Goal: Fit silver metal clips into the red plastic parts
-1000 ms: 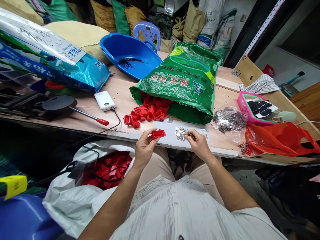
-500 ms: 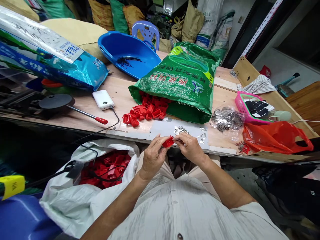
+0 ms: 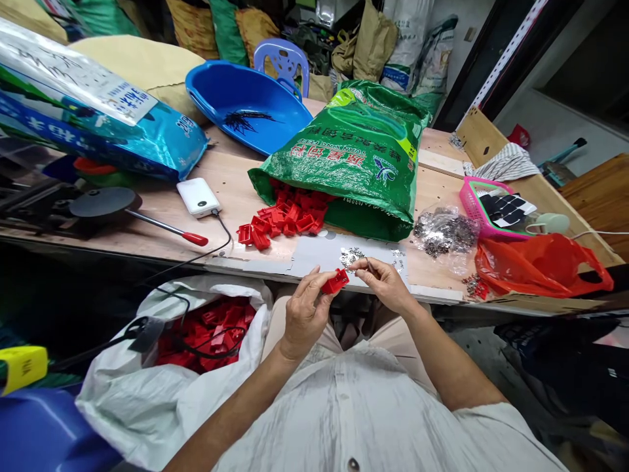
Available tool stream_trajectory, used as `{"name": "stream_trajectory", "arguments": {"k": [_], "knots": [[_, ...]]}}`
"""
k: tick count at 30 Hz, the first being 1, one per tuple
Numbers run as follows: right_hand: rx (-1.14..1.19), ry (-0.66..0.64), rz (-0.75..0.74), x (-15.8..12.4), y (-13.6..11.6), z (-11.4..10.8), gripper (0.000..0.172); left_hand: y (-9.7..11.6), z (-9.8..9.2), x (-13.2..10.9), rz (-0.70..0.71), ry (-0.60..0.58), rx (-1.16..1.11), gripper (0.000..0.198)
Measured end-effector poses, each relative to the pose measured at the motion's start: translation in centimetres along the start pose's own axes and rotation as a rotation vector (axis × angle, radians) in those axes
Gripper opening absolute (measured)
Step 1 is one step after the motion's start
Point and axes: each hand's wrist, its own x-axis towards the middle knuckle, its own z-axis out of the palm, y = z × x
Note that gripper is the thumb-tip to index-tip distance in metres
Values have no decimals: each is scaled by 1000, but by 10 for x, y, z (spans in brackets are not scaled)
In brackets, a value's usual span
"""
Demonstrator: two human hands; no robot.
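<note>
My left hand point(image 3: 305, 311) pinches a small red plastic housing point(image 3: 337, 282) between thumb and fingers, just over the table's front edge. Its open, hollow side faces up and to the right. My right hand point(image 3: 386, 285) is a little to the right, apart from the housing, with fingertips drawn together; whatever they hold is too small to make out. Just beyond the fingertips lies a small heap of shiny metal pieces point(image 3: 350, 255) on a grey board point(image 3: 314, 252). More red housings point(image 3: 285, 219) spill from the mouth of a green feed sack point(image 3: 344, 164).
Left of the sack are a white power bank point(image 3: 198, 198) with a cable and a red-handled lever point(image 3: 167, 227). A blue basin point(image 3: 289, 124) stands behind. To the right are a clear bag of metal parts point(image 3: 445, 233), a pink basket point(image 3: 472, 203) and a red plastic bag point(image 3: 540, 265). A white sack point(image 3: 162, 406) sits below.
My right hand has moved off the housing, slightly right. The housing, still in my left hand, has turned so its hollow shows more. The whole view has shifted a little.
</note>
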Motion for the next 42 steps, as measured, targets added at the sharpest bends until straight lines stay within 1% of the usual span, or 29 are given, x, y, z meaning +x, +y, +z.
{"name": "stream_trajectory", "arguments": {"k": [3,6,10,13,19,23,26,29,34,38,42], "knots": [[39,21,50,-2,7,0,22,3,1,2,25,-16,-15,34],[59,-6,87,-4,12,0,26,7,2,1,53,-63,-16,34],[158,-65,167,-8,13,-5,37,10,7,-3,84,-131,-54,35],[227,-75,179,-13,16,-7,40,9,13,-8,114,-164,-105,36],[276,-82,149,-20,26,-4,41,6,26,-18,101,-115,-110,31],[266,-83,156,-23,27,-6,43,8,31,-21,109,-114,-99,30],[278,-80,192,-24,24,-9,44,11,31,-17,66,-115,-117,27],[322,-112,231,-24,19,-13,40,12,29,-13,34,-101,-117,23],[351,-131,229,-25,14,-15,39,10,27,-13,8,-128,-103,21],[304,-133,233,-28,16,-15,36,10,27,-14,10,-147,-119,22],[248,-100,231,-29,22,-13,38,11,26,-14,22,-160,-131,24]]}}
